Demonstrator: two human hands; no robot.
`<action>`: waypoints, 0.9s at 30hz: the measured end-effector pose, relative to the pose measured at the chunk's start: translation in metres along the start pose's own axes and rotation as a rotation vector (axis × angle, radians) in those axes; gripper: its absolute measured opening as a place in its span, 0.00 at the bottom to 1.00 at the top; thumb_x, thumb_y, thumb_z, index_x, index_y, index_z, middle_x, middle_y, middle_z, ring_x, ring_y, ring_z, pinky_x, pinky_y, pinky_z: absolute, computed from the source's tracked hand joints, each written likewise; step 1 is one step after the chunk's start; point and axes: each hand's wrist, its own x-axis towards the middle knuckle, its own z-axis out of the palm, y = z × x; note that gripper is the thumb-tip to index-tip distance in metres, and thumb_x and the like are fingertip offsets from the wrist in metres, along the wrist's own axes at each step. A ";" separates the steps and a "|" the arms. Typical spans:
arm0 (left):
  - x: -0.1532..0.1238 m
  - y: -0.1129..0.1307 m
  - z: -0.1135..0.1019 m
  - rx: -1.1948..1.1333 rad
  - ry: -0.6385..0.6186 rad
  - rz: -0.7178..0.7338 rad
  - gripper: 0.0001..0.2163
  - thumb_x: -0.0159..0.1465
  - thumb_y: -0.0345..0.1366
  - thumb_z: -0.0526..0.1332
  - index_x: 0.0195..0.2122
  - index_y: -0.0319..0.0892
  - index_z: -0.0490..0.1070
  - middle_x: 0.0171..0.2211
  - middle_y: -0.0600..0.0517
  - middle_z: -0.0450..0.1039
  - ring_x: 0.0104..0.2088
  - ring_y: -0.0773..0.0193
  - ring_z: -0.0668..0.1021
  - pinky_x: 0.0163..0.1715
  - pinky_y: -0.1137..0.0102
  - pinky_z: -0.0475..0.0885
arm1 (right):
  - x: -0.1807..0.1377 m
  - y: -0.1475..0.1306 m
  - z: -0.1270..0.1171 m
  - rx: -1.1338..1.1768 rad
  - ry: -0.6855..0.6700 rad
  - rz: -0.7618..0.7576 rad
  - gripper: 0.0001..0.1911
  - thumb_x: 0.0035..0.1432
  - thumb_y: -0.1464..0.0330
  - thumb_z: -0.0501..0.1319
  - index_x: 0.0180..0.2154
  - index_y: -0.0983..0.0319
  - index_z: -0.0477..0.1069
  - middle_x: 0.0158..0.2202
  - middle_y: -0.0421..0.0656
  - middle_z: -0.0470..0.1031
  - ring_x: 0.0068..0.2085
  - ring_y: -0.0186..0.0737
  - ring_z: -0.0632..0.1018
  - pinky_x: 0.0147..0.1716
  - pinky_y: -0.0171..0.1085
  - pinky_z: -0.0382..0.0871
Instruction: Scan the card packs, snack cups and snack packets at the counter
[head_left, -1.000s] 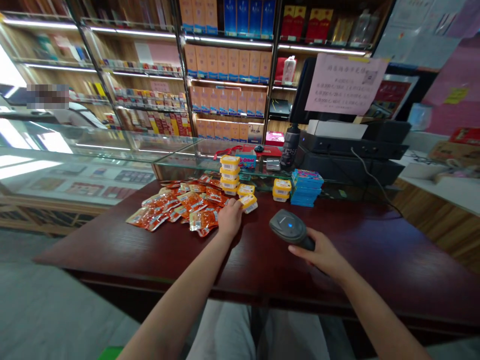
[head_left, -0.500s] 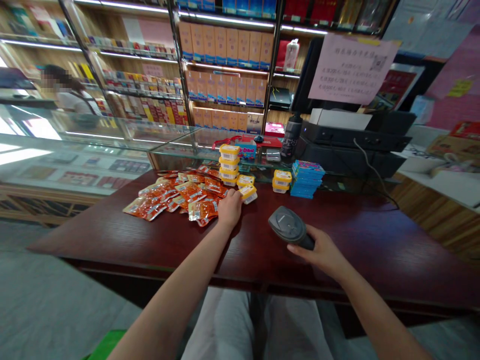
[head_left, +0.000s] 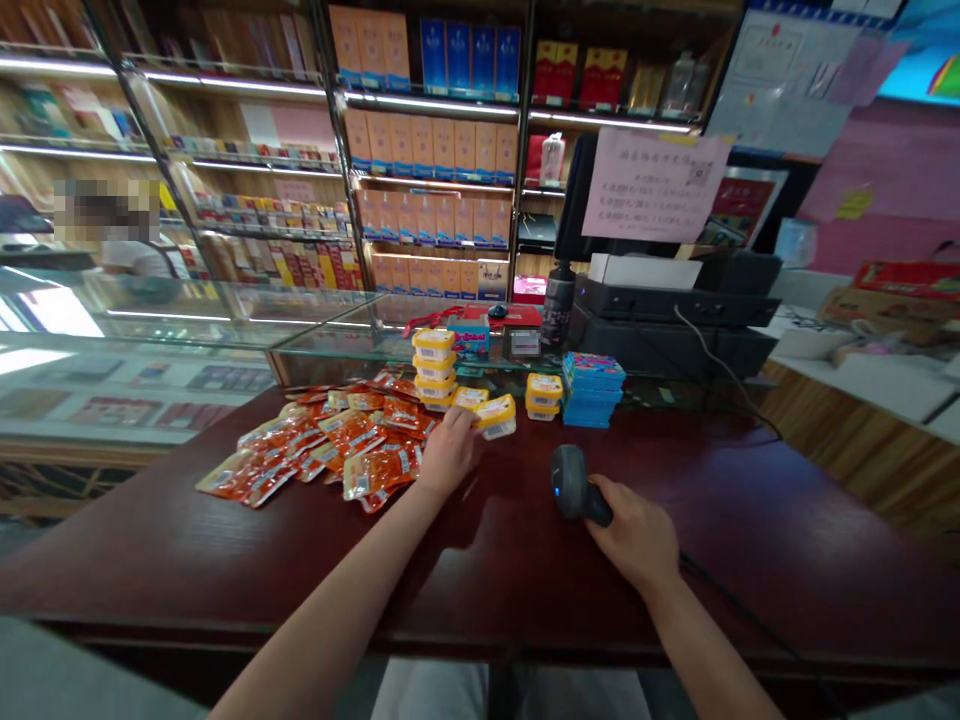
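Scanner (head_left: 570,482) in right fingers (head_left: 609,492), yellow-lidded tub (head_left: 496,414) in left fingers (head_left: 459,420)

goods spread along the far side of the table (head_left: 750,540)
packets (head_left: 322,440) lay heaped at left; the tall tub stack (head_left: 435,370) stood at their back right edge, a single tub (head_left: 469,397) just right of it. before that tub, the left hand (head_left: 450,450) had the front tub (head_left: 496,415). farther right stood the short tub stack (head_left: 543,397), then the box stack (head_left: 592,390); nearer than both, the right hand (head_left: 634,530) held the scanner (head_left: 568,480). behind the table came the glass counter (head_left: 352,335), then shelves (head_left: 420,183).
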 end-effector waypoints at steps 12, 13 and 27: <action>0.129 0.048 0.043 0.123 -0.159 0.079 0.06 0.64 0.30 0.50 0.39 0.42 0.66 0.43 0.48 0.66 0.40 0.63 0.74 0.39 0.70 0.68 | 0.001 0.001 0.004 0.099 -0.032 0.035 0.17 0.54 0.69 0.58 0.48 0.57 0.68 0.40 0.42 0.78 0.36 0.41 0.78 0.34 0.37 0.66; 0.132 0.049 0.047 0.128 -0.174 0.092 0.07 0.64 0.30 0.50 0.38 0.42 0.66 0.43 0.48 0.66 0.40 0.63 0.74 0.39 0.70 0.69 | 0.002 0.001 0.004 0.096 -0.036 0.038 0.17 0.54 0.69 0.58 0.48 0.57 0.68 0.40 0.42 0.78 0.36 0.41 0.78 0.34 0.36 0.67; 0.099 0.045 0.105 -0.088 -0.230 -0.358 0.21 0.50 0.35 0.68 0.44 0.37 0.64 0.42 0.42 0.70 0.44 0.55 0.75 0.42 0.66 0.68 | 0.006 0.000 -0.001 0.093 -0.059 0.066 0.17 0.52 0.69 0.58 0.46 0.56 0.70 0.39 0.41 0.78 0.35 0.40 0.78 0.32 0.35 0.67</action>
